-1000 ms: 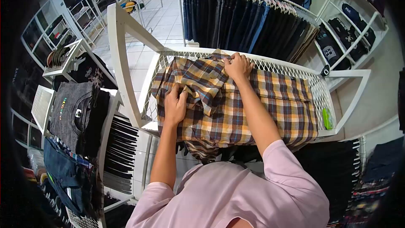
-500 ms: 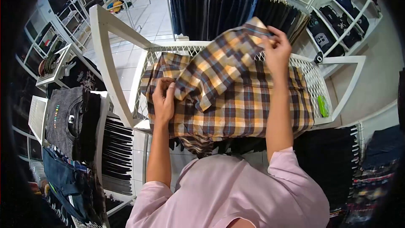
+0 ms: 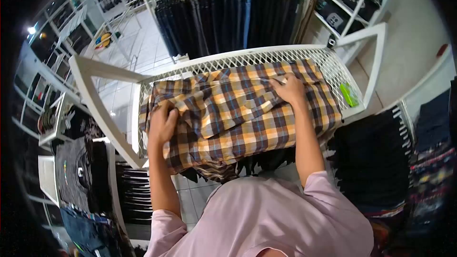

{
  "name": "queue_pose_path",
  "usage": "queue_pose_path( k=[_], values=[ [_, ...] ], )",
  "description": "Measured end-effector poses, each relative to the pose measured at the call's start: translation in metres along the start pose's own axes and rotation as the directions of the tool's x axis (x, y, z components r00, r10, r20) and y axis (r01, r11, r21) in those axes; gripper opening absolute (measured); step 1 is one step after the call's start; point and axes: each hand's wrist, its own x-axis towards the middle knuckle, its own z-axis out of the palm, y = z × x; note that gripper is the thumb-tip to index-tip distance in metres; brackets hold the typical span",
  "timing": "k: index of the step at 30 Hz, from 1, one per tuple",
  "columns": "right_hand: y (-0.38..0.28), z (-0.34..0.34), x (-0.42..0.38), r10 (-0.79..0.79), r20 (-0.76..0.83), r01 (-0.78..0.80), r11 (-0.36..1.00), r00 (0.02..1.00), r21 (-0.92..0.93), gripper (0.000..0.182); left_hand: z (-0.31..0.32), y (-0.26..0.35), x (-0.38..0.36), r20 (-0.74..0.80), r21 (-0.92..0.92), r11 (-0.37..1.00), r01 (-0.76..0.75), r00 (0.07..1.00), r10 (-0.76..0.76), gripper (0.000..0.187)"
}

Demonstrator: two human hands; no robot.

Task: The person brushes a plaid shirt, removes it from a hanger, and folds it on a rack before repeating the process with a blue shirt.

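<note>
A yellow, brown and white plaid shirt (image 3: 243, 121) lies spread over a white mesh shelf (image 3: 328, 59), with one sleeve laid across its body. My left hand (image 3: 163, 123) is closed on the cloth near the shirt's left end, fingers bent into the folds. Toward the right, my right hand (image 3: 289, 89) grips the end of the folded-over sleeve, low against the shirt. Its fingertips are partly hidden by the hand and fabric. Striped cloth (image 3: 216, 171) hangs below the shirt's near edge.
White end frames (image 3: 107, 109) rise at both sides of the shelf. A bright green packet (image 3: 348, 95) lies at the right end. Behind stands a rack of hanging trousers (image 3: 228, 19). Folded shirts (image 3: 76, 171) are at left, and dark garments (image 3: 373, 162) hang at right.
The sleeve, raised by my right hand before, now lies flat across the shirt. My right hand has come down. The camera view has shifted, too.
</note>
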Motion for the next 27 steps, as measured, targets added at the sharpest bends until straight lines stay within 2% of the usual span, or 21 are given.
queue_pose_path(
  k=[1,3,4,5,6,7,8,9,10,12,13,14,15,17,20,21,24,25,26,27],
  values=[
    [0.002,0.000,0.000,-0.027,-0.034,0.027,1.000,0.999,-0.008,0.064,-0.002,-0.009,0.012,0.029,-0.040,0.999,0.008,1.000,-0.007,0.028],
    [0.008,-0.021,0.001,-0.070,-0.007,0.070,0.967,0.998,0.247,0.057,-0.002,-0.019,0.039,-0.058,-0.287,0.954,-0.091,0.995,0.078,0.024],
    [0.011,-0.032,0.000,-0.058,-0.117,0.091,0.950,0.991,0.300,0.052,-0.002,-0.018,0.052,-0.034,-0.469,0.880,-0.073,0.997,0.064,0.024],
    [0.019,-0.042,0.000,-0.045,-0.221,0.122,0.930,0.974,0.348,0.048,-0.006,-0.017,0.063,0.007,-0.473,0.880,-0.029,0.999,0.037,0.023],
    [0.034,-0.044,0.010,-0.049,-0.342,0.172,0.924,0.939,0.341,0.040,-0.009,-0.002,0.070,0.027,-0.349,0.937,-0.002,1.000,0.012,0.026],
    [0.041,-0.053,0.012,-0.029,-0.384,0.179,0.915,0.923,0.361,0.038,-0.011,0.011,0.074,0.043,-0.218,0.976,0.026,0.999,-0.017,0.030],
    [0.062,-0.050,0.021,-0.047,-0.405,0.171,0.946,0.913,0.275,0.036,-0.007,0.005,0.080,0.039,0.031,0.999,0.011,0.999,-0.013,0.035],
    [0.078,-0.045,0.029,-0.066,-0.425,0.158,0.970,0.903,0.185,0.034,0.002,-0.011,0.087,0.039,0.278,0.961,-0.004,0.999,-0.007,0.040],
    [0.081,-0.044,0.025,0.007,-0.315,0.049,0.984,0.949,0.170,0.032,0.019,-0.045,0.085,-0.042,0.304,0.944,-0.130,0.988,0.150,0.044],
    [0.107,-0.016,0.031,0.013,-0.328,0.025,0.993,0.945,0.112,0.032,0.036,-0.088,0.086,-0.115,0.333,0.934,-0.129,0.978,0.175,0.043],
    [0.108,-0.011,0.028,0.023,-0.358,0.020,0.993,0.933,0.116,0.032,0.038,-0.078,0.089,-0.157,0.345,0.930,-0.126,0.969,0.189,0.042],
    [0.111,-0.012,0.030,-0.013,-0.394,0.074,0.987,0.919,0.141,0.031,0.028,-0.071,0.091,-0.082,0.300,0.953,-0.038,0.994,0.066,0.043],
    [0.108,-0.019,0.032,-0.019,-0.400,0.096,0.980,0.917,0.175,0.031,0.031,-0.085,0.095,-0.157,0.411,0.911,-0.038,0.981,0.111,0.044],
    [0.097,-0.034,0.037,-0.086,-0.488,0.205,0.959,0.869,0.195,0.031,0.032,-0.075,0.093,-0.260,0.326,0.945,0.010,0.962,0.080,0.044],
    [0.081,-0.057,0.048,-0.041,-0.477,0.145,0.973,0.878,0.182,0.031,0.036,-0.064,0.092,-0.279,0.383,0.923,-0.025,0.950,0.141,0.044],
    [0.080,-0.061,0.052,-0.018,-0.454,0.117,0.975,0.891,0.191,0.030,0.034,-0.066,0.093,-0.211,0.386,0.922,0.014,0.975,0.074,0.042],
    [0.102,-0.026,0.068,-0.059,-0.395,0.054,0.998,0.917,-0.025,0.024,0.039,-0.083,0.093,-0.151,0.424,0.906,0.016,0.987,0.054,0.042],
    [0.104,-0.022,0.072,-0.004,-0.345,-0.026,0.996,0.939,-0.082,0.024,0.035,-0.083,0.092,-0.158,0.438,0.899,0.017,0.986,0.058,0.044],
    [0.108,-0.022,0.077,-0.021,-0.380,-0.022,0.994,0.925,-0.108,0.023,0.035,-0.083,0.095,-0.177,0.447,0.894,0.025,0.982,0.061,0.045],
    [0.101,-0.030,0.073,-0.042,-0.408,-0.016,0.990,0.912,-0.137,0.022,0.038,-0.090,0.097,-0.311,0.458,0.880,0.127,0.950,0.025,0.047]
  ],
)
